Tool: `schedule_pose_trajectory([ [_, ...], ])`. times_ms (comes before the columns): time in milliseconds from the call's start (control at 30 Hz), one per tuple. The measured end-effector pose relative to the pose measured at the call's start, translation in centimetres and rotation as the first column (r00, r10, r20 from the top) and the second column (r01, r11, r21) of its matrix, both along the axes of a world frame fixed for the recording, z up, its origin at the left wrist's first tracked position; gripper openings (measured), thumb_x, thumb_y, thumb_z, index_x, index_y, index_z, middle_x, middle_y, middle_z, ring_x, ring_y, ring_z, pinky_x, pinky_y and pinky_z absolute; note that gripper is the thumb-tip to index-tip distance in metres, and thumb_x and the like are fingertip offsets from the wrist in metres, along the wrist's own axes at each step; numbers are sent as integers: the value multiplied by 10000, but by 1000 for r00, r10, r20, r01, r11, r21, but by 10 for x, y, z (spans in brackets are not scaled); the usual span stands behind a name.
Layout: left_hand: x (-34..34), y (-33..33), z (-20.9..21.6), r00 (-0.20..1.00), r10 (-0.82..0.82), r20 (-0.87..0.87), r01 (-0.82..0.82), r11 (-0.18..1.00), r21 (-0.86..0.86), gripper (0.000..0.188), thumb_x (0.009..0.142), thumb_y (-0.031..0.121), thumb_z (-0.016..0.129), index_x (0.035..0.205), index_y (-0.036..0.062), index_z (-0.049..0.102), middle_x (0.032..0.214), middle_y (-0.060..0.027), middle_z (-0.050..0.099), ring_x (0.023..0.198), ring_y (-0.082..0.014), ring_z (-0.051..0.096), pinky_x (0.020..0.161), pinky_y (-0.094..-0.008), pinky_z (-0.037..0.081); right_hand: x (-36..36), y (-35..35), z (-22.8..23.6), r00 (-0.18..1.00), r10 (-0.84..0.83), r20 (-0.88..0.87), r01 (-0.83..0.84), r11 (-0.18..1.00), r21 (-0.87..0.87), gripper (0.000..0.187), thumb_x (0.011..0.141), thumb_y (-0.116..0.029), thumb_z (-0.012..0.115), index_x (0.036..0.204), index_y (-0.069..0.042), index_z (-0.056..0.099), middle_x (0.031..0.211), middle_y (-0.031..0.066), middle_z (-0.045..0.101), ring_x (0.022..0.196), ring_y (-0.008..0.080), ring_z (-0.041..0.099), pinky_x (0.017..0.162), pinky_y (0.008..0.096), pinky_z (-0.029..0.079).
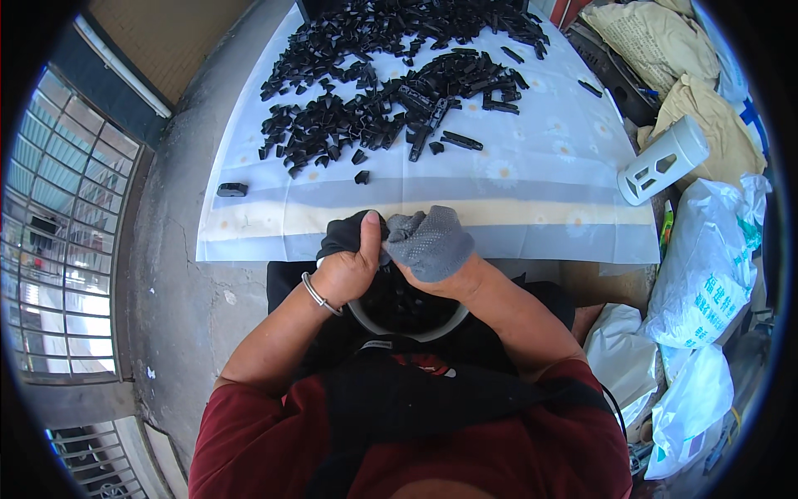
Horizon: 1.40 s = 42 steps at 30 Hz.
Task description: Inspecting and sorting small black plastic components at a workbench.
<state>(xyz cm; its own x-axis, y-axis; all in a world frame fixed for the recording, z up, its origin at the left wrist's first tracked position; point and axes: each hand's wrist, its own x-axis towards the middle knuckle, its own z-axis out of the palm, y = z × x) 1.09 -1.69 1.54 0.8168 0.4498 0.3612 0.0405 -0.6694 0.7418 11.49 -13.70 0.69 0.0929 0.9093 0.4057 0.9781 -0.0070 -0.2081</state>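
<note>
My left hand (347,270) is closed, its bare thumb raised, wearing a bracelet at the wrist. Black cloth (339,236) like a glove covers or fills its fingers, which are hidden. Pressed against it is my right hand (436,258), its fingers bunched inside a grey knitted glove (431,243) with a dotted surface. The left thumb meets the grey glove's edge. Below both hands, a bowl with a pale rim (455,323) rests at my lap, with dark pieces (406,301) inside. Whatever the right fingers hold is not visible.
Many small black plastic pieces (332,116) lie heaped on the table with a flowered cloth (549,200). One black block (232,190) sits apart at the left. A white slotted cylinder (663,162) stands tilted at the right edge, beside filled plastic bags (702,266).
</note>
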Motion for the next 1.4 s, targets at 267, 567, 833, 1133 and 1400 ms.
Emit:
schedule_pose_trajectory([
  [267, 17, 55, 6, 974, 167, -151, -70, 862, 502, 241, 848, 274, 507, 909, 60, 602, 735, -184, 601, 668, -336, 584, 612, -390, 459, 66, 3, 7, 855, -499, -137, 503, 864, -7, 307, 834, -307, 504, 994, -65, 604, 1002, 136, 592, 914, 318, 551, 818, 408, 425],
  [567, 43, 61, -21, 966, 138, -218, 66, 685, 725, 235, 729, 73, 497, 931, 114, 610, 876, -111, 603, 774, -265, 597, 643, -366, 484, 97, 11, -10, 808, -583, 86, 589, 804, -82, 272, 834, -250, 475, 1009, -86, 602, 990, 141, 598, 929, 311, 550, 824, 410, 425],
  [833, 35, 58, -13, 978, 153, -141, -69, 878, 474, 263, 760, 174, 498, 975, 42, 571, 864, -166, 598, 755, -332, 586, 687, -403, 471, 72, -10, -1, 836, -546, 43, 548, 832, -91, 270, 827, -231, 478, 988, -56, 605, 976, 161, 596, 912, 321, 554, 816, 411, 427],
  [1133, 25, 59, -9, 964, -21, -263, 31, 999, 36, 227, 765, 95, 493, 971, 46, 576, 816, -185, 616, 743, -336, 594, 680, -376, 480, 72, -18, 2, 881, -470, 46, 472, 881, -34, 167, 742, -109, 526, 879, -68, 613, 901, 140, 598, 858, 308, 555, 774, 429, 435],
  [1400, 17, 38, 7, 904, -129, -408, 62, 983, -174, 263, 796, 179, 580, 1024, 49, 578, 764, -90, 613, 633, -173, 557, 590, -284, 461, 68, -18, -7, 945, -312, 101, 299, 946, 128, 208, 780, -225, 582, 921, -75, 617, 943, 135, 599, 887, 293, 556, 798, 410, 428],
])
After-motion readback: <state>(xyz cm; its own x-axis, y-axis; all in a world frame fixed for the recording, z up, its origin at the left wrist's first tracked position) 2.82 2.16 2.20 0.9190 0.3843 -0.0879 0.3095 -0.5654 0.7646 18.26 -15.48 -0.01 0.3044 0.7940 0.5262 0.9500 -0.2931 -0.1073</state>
